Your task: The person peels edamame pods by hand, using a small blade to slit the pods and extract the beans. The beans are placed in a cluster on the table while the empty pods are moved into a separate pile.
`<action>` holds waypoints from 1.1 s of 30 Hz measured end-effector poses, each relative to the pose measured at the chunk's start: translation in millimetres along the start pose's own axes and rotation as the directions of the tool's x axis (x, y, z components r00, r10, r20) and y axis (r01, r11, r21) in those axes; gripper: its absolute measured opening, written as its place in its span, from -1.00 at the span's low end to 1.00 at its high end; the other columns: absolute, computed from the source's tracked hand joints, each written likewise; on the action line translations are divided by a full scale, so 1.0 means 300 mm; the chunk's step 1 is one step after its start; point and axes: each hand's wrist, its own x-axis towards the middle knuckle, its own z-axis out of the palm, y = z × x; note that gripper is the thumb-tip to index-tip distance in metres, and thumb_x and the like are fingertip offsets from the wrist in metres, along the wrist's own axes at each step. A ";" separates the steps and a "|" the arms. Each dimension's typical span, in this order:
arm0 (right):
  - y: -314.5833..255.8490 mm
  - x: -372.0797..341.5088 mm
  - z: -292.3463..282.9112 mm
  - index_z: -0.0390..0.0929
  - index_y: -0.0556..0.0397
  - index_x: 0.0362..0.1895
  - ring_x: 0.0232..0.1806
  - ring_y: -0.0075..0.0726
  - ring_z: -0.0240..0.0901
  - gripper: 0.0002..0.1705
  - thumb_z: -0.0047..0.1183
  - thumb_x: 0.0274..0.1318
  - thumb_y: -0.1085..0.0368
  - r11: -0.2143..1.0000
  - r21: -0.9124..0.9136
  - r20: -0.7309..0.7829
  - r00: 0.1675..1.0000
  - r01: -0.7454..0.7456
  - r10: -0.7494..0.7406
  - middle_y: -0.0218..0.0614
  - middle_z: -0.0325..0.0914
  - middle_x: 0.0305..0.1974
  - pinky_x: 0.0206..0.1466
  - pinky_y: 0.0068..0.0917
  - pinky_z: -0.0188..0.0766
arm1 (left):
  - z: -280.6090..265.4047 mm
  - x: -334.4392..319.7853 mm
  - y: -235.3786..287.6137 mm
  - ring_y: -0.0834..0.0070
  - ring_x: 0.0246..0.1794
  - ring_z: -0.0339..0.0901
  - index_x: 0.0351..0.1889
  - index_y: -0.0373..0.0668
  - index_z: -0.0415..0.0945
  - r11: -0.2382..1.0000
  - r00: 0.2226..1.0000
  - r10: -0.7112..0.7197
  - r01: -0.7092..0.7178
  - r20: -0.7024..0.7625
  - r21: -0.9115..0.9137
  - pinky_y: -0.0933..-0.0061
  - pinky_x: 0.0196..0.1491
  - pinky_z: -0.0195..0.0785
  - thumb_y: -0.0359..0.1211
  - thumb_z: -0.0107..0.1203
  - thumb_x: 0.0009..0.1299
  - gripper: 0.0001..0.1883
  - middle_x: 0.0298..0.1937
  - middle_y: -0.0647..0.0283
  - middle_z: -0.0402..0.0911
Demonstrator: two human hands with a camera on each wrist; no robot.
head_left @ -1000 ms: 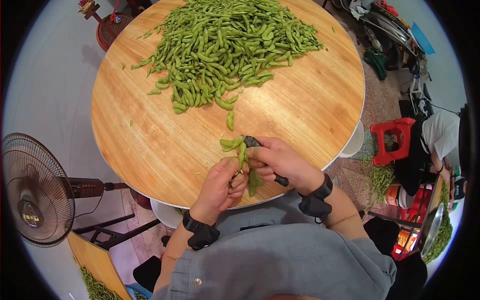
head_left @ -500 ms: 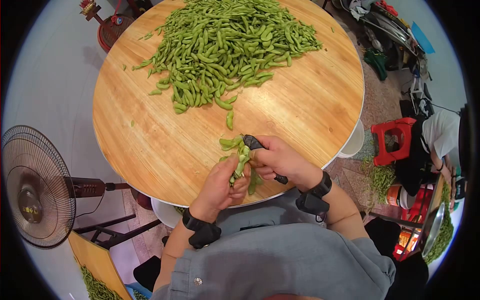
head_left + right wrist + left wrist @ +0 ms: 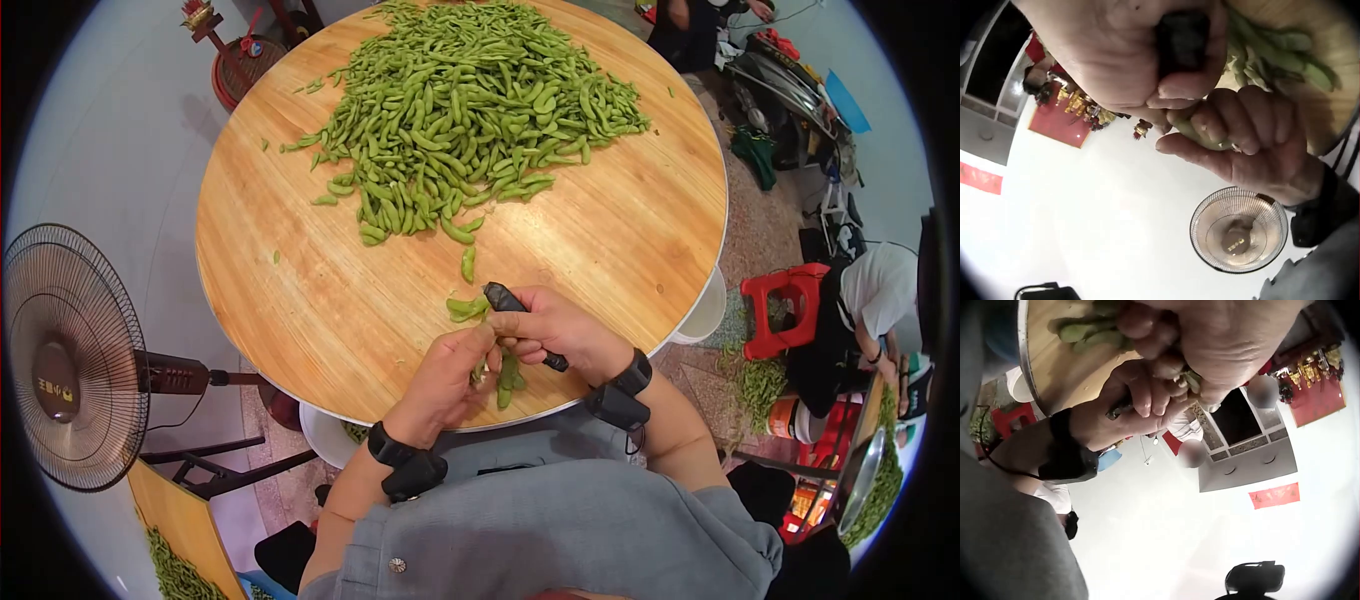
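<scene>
In the head view the left hand (image 3: 448, 372) and right hand (image 3: 560, 332) meet near the round table's front edge. The right hand grips a black-handled tool (image 3: 507, 298) whose dark end sticks out past the thumb. The left hand's curled fingers hold a green pod (image 3: 1200, 134), seen in the right wrist view, with the right fingertips at its end. A few pods (image 3: 466, 308) lie just beyond the hands and others (image 3: 508, 382) between them and the table edge. The large heap of pods (image 3: 470, 120) covers the table's far part.
The round wooden table (image 3: 310, 300) fills the middle. A fan (image 3: 70, 360) stands at left, a red stool (image 3: 780, 310) at right with a seated person (image 3: 878, 290) beyond it. A white bucket (image 3: 703, 310) and a white basin (image 3: 325, 430) sit below the table's edge.
The head view has shifted, so the table appears slightly lower. The hands have drawn closer together, and the pods that showed between the fingers are now mostly covered.
</scene>
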 end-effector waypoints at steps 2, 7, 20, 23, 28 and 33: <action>0.003 0.001 -0.007 0.38 0.07 -0.37 -0.71 -0.75 0.08 -0.83 0.02 0.13 0.25 1.000 0.022 0.013 1.000 0.012 -0.013 -0.56 0.26 -0.62 -0.70 -0.75 -0.01 | -0.026 0.014 -0.024 0.74 -0.78 0.11 -0.45 -0.17 0.40 0.982 0.992 -0.016 0.040 0.126 -0.187 0.73 -0.73 -0.11 -0.13 -0.12 0.42 -0.67 -0.69 0.45 0.28; -0.018 -0.007 -0.028 0.40 0.09 -0.33 -0.70 -0.74 0.10 -0.84 0.05 0.05 0.28 0.996 -0.093 -0.011 1.000 0.010 -0.011 -0.52 0.34 -0.60 -0.68 -0.75 0.02 | 0.002 0.011 -0.010 0.75 -0.75 0.18 -0.40 -0.17 0.38 0.957 0.981 -0.078 0.123 0.175 -0.261 0.76 -0.75 -0.10 -0.12 -0.15 0.44 -0.68 -0.65 0.43 0.31; 0.021 0.011 -0.001 0.48 0.19 -0.34 -0.57 -0.33 0.43 -0.77 0.11 -0.13 0.32 0.248 -0.968 -0.140 0.745 0.035 -0.652 -0.17 0.45 -0.60 -0.47 -0.47 0.36 | 0.002 0.009 -0.003 0.74 -0.71 0.15 -0.34 -0.14 0.36 0.995 0.988 -0.090 0.085 -0.122 -0.047 0.74 -0.71 -0.06 -0.26 -0.26 0.42 -0.78 -0.52 0.37 0.39; -0.015 -0.028 0.062 0.49 0.18 -0.31 -0.54 -0.22 0.48 -0.77 0.13 -0.07 0.30 0.283 -0.951 -0.124 0.684 0.125 -0.719 -0.15 0.48 -0.56 -0.45 -0.45 0.38 | -0.014 0.019 -0.006 0.71 -0.73 0.14 -0.30 -0.13 0.35 0.976 0.986 -0.046 0.011 -0.160 -0.217 0.72 -0.73 -0.07 -0.24 -0.27 0.43 -0.78 -0.49 0.32 0.41; -0.006 -0.019 0.097 0.48 0.20 -0.27 -0.53 -0.39 0.48 -0.68 0.16 -0.03 0.21 0.053 -0.888 0.285 0.636 0.457 -0.717 -0.21 0.50 -0.55 -0.42 -0.49 0.38 | 0.042 0.027 0.032 0.70 -0.76 0.12 -0.24 -0.12 0.33 0.895 0.938 -0.171 0.020 -0.300 -0.446 0.71 -0.77 -0.14 -0.17 -0.28 0.45 -0.74 -0.47 0.26 0.42; -0.041 0.006 0.058 0.49 0.17 -0.38 -0.61 -0.49 0.40 -0.68 0.12 0.03 0.13 0.673 -0.739 -0.307 0.881 0.018 -0.361 -0.32 0.48 -0.62 -0.54 -0.58 0.30 | 0.023 0.010 0.003 0.75 -0.80 0.04 -0.31 -0.18 0.40 0.984 0.985 -0.142 0.129 -0.099 -0.125 0.76 -0.77 -0.20 -0.17 -0.19 0.44 -0.71 -0.55 0.31 0.38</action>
